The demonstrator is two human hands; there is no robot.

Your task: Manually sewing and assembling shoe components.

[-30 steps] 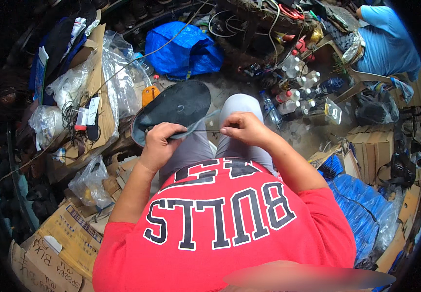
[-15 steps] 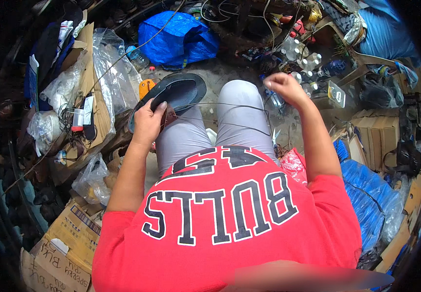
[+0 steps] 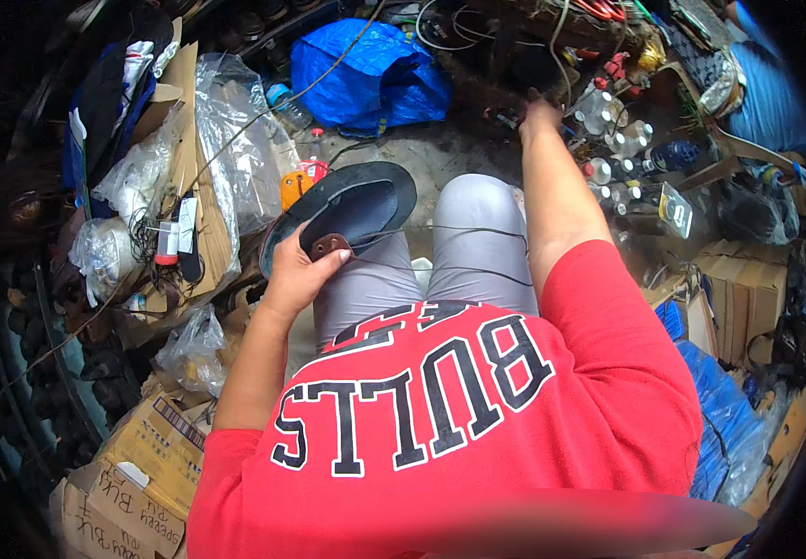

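My left hand (image 3: 297,272) is closed around the side of a dark shoe (image 3: 386,197) held above my left thigh. The shoe has a wide black sole edge and a dark lining, and a brown leather piece with eyelets shows beside my thumb. From the shoe a thin dark thread (image 3: 482,228) runs in loops across my legs. My right arm is stretched far forward, and my right hand (image 3: 541,115) is at the dark clutter beyond my right knee. Its fingers are blurred and partly hidden, so I cannot make out whether they hold anything.
Plastic bottles (image 3: 622,140) crowd the floor at the far right. A blue bag (image 3: 365,74) lies ahead, with an orange object (image 3: 297,189) and a red-capped bottle (image 3: 316,158) nearer. Cardboard and clear plastic (image 3: 235,140) fill the left; cardboard boxes (image 3: 738,298) stand right.
My right hand has moved forward from above my right knee to the far clutter. My left hand still holds the shoe, now turned so the eyelet piece shows more.
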